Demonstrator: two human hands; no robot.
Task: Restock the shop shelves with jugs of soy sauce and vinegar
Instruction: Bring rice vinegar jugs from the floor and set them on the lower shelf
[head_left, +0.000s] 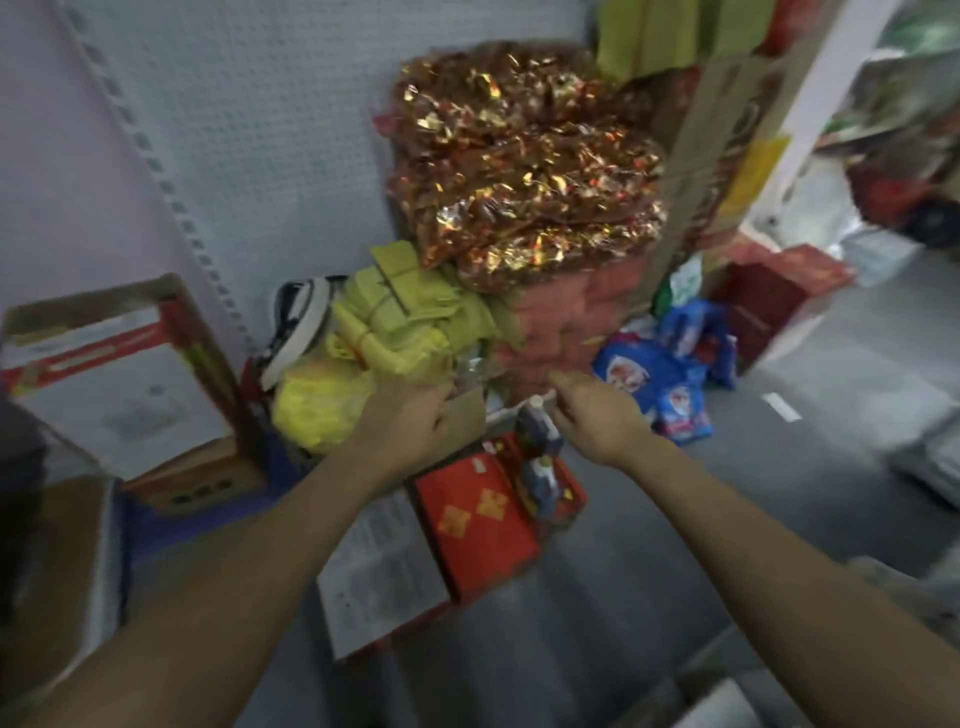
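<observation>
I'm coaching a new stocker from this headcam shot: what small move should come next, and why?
Probably close the right hand round the neck of the dark jug and lift it from the red carton. The fingers sit right at its white cap, while the left hand holds back the cardboard flap.

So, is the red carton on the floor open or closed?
Open: the left hand holds a raised flap, and bottles stand inside the red carton.

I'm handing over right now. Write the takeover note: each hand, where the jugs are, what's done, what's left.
Left hand: grips the cardboard flap of the red box on the floor.
Right hand: at the white cap of the dark jug standing in that box; grip unclear because of blur.
A second jug stands beside it.
Done: box opened.
Left: lift both jugs out and shelve them.
</observation>
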